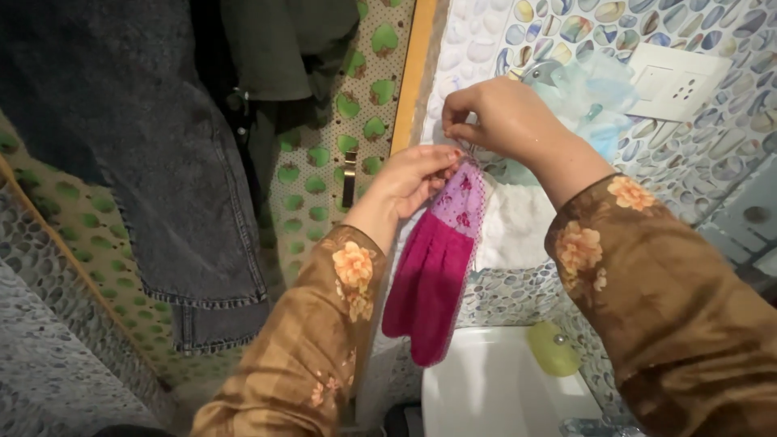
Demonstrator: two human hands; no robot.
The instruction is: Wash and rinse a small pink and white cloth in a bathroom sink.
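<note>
Head view looks down at 2 hands raised against a wall of glossy, rounded pebble-pattern tiles (712,154). Left hand (413,180) pinches the top edge of a hanging towel (437,267) between thumb and fingertips, fingers curled tight on the cloth. Right hand (498,117) is lifted just above it, its fingertips pressed together at the towel's top; they seem to nip a small loop or hook there, though that spot is too small to tell for sure. Both sleeves (647,267) are of soft brown fabric printed with orange flowers.

That towel hangs straight down from the 2 hands, in front of the wall and above a white basin (486,388). Its upper band is thin lilac cotton with a red floral print and a dotted edge; below it, gathered folds of plush magenta fabric widen, then taper to a rounded lower end.

Behind the right hand, a pale blue mesh sponge (591,93), frilly and puffed, hangs on the wall near a white rectangular switch plate (676,81). A fluffy white cloth (518,222) hangs flat behind the towel. On the smooth basin's rim lies a yellow-green oval soap (554,350). To the left, heavy dark denim jeans (162,178) hang with stitched hems, beside a panel patterned with green hearts (320,154) and a yellow-ochre door frame (413,73).
</note>
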